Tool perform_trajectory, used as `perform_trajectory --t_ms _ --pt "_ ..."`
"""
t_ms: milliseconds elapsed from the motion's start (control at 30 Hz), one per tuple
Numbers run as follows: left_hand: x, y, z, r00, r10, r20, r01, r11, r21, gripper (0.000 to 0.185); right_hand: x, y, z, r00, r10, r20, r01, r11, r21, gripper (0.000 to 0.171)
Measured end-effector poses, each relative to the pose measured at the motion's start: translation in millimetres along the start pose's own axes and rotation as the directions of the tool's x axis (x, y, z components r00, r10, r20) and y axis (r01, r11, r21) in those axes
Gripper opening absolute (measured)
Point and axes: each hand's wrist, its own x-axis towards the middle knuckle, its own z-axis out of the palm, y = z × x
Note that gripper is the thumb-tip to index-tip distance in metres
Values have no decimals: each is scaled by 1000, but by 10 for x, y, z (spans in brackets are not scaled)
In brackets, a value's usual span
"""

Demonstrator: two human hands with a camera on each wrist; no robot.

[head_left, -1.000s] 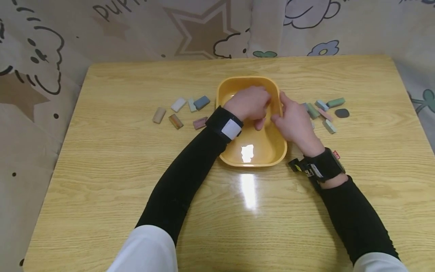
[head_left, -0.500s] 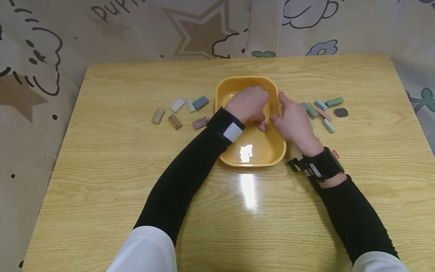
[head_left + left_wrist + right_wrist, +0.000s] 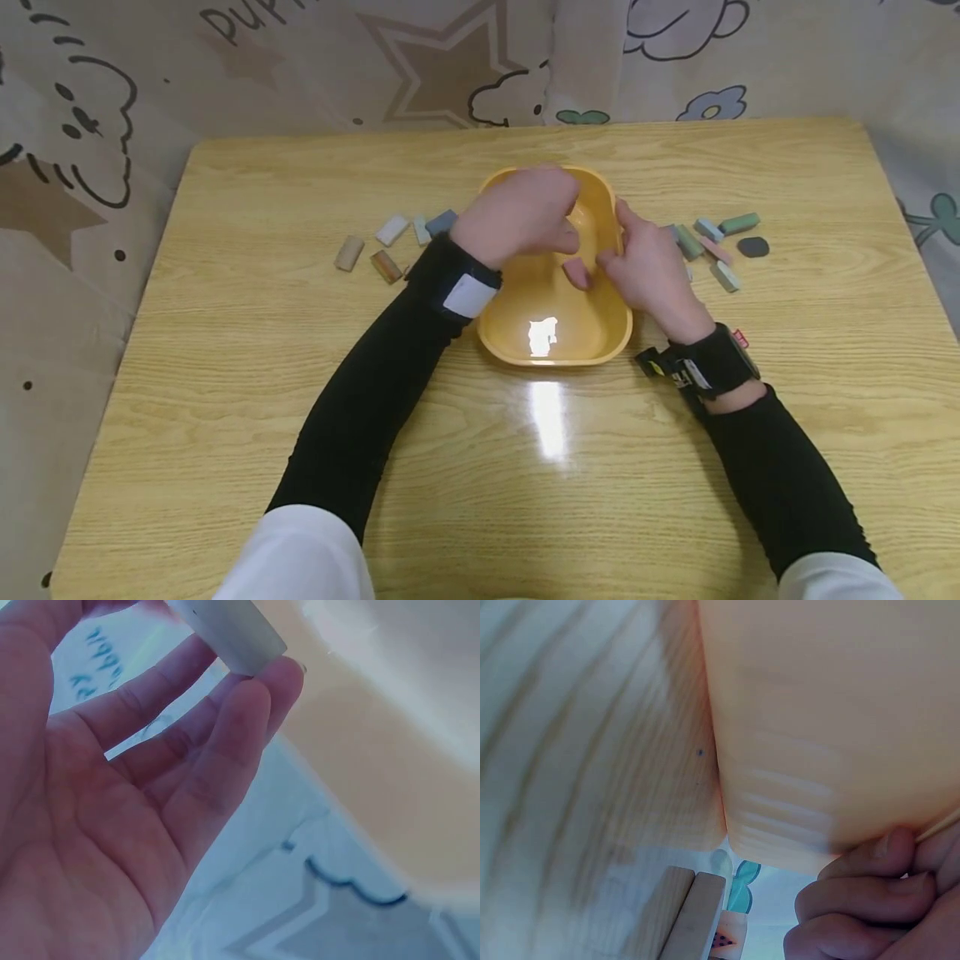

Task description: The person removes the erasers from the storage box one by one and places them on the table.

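Observation:
A yellow plastic basin (image 3: 622, 337) stands at the middle of the table. Over its far left part is my left hand (image 3: 521, 212), palm hidden from the head view. In the left wrist view, the left fingertips hold a small pale block (image 3: 240, 637); the thumb's grip on it is partly cut off. A pink block (image 3: 577, 273) lies on the basin floor below that hand. My right hand (image 3: 651, 267) grips the basin's right rim, thumb inside and curled fingers (image 3: 862, 900) against the outer wall.
Left of the basin lie several small blocks, among them a white one (image 3: 392, 231), a tan one (image 3: 349, 253) and an orange-brown one (image 3: 386, 267). More sit to the right, including a green block (image 3: 740, 223) and a dark rounded piece (image 3: 753, 247). A patterned cloth (image 3: 300, 83) hangs behind the table.
My left hand has moved left and up from the basin's middle, carrying the pale block and uncovering the pink block. Its wrist now covers the mauve block on the table. The right hand has stayed put.

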Motion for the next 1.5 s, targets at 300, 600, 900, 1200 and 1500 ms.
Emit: perform_trajectory --t_ms 300,600,900,1200,1500 --pt "-583 -261 -153 994 -72 -84 62 992 -110 20 -16 -19 -6 1000 28 4 -28 999 22 72" --pt "-995 -567 -14 980 -168 -105 159 983 -96 26 -16 -5 11 1000 17 -5 -17 1000 20 72" --pt "-1313 -974 368 959 -275 -65 266 956 -123 26 -20 -19 7 999 33 7 -34 999 30 72" --pt "-1417 -1134 586 953 -293 -80 282 951 -124 22 -19 -16 -3 999 46 12 -47 998 30 72" --pt "-1531 -1058 555 953 -300 -50 294 950 -109 28 -23 -19 5 999 33 8 -33 999 33 71"
